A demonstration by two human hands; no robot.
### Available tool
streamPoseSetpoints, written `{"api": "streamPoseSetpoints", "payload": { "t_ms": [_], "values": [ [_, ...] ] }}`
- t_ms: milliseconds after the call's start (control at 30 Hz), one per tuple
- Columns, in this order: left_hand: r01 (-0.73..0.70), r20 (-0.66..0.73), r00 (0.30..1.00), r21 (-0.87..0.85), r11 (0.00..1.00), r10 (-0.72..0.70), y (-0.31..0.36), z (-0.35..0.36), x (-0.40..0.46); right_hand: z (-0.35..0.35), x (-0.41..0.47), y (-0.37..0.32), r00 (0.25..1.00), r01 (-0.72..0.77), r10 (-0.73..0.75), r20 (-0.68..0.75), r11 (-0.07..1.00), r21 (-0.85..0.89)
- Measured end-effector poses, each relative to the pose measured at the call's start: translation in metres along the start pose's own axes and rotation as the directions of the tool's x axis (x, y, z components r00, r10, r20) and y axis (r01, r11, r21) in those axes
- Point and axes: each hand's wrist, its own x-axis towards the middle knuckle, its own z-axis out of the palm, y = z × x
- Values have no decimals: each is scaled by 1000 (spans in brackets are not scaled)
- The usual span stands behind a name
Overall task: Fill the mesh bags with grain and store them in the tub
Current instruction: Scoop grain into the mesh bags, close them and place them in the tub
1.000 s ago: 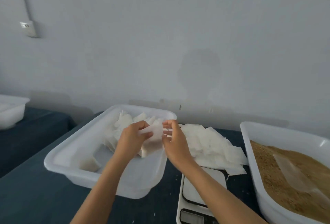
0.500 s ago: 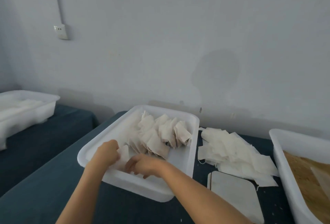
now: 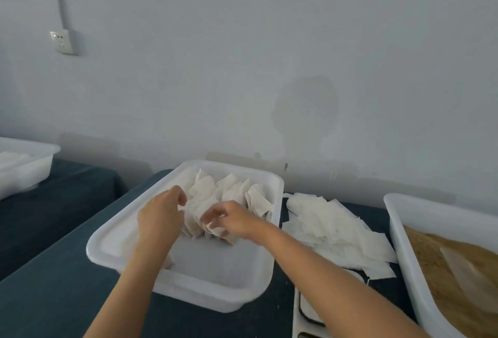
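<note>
Both hands are inside the white tub [image 3: 186,288], working the row of filled mesh bags [image 3: 229,197] that stands on edge toward its far end. Left hand [image 3: 160,219] has fingers curled at the left end of the row; can't tell if the grip is closed on a bag or just nudging it. Right hand [image 3: 229,220] is blurred, fingers curled at the near edge of the row, and looks to be pinching a bag top, but I can't confirm it

Risks, as I judge them:
- bags lean on each other, so pushing one end too hard could domino the row flat
- bag mouths look open or loosely folded, so a tipped bag could spill grain into the tub
- right forearm crosses above the scale [image 3: 304,310] and passes close to the pile of empty bags [image 3: 334,227]; pulling back low could drag those off the bench [image 3: 54,297]

Room: near half of the tub floor is bare, so there's plenty of space for more bags. Tub's right rim sits just beside the empty pile. Grain bin [image 3: 404,257] is at far right, apart from the tub, with the scale between. Second tub [image 3: 24,165] is far left, well apart
</note>
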Motion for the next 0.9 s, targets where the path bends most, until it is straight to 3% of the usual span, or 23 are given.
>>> {"api": "streamPoseSetpoints", "payload": {
  "t_ms": [133, 267, 333, 433, 500, 567, 667, 900],
  "values": [
    [-58, 124, 991, 4, 998, 57, 37, 12, 6, -67, -19, 31, 935, 11, 5, -356, 999, 41],
    [-120, 198, 973, -6, 993, 119, 61, 27, 4, -113, -50, 89, 671, -234, 51, -740, 961, -146],
    [-155, 216, 964, -9, 988, 153, 68, 33, 1, -129, -66, 120, 574, -404, 111, -811, 900, -163],
    [-195, 240, 952, -5, 981, 190, 74, 41, -2, -143, -86, 154, 529, -680, 339, -778, 718, -149],
    [-202, 248, 949, 7, 979, 194, 75, 45, -3, -148, -94, 166, 537, -750, 476, -697, 648, -135],
    [-201, 269, 944, 20, 979, 188, 76, 49, -4, -149, -95, 174, 610, -729, 502, -613, 658, -187],
    [-204, 304, 936, 52, 978, 179, 76, 53, -4, -145, -92, 177, 701, -692, 443, -559, 612, -383],
    [-217, 293, 938, 85, 972, 184, 72, 54, -6, -152, -89, 168, 748, -642, 258, -611, 511, -571]
  ]
}}
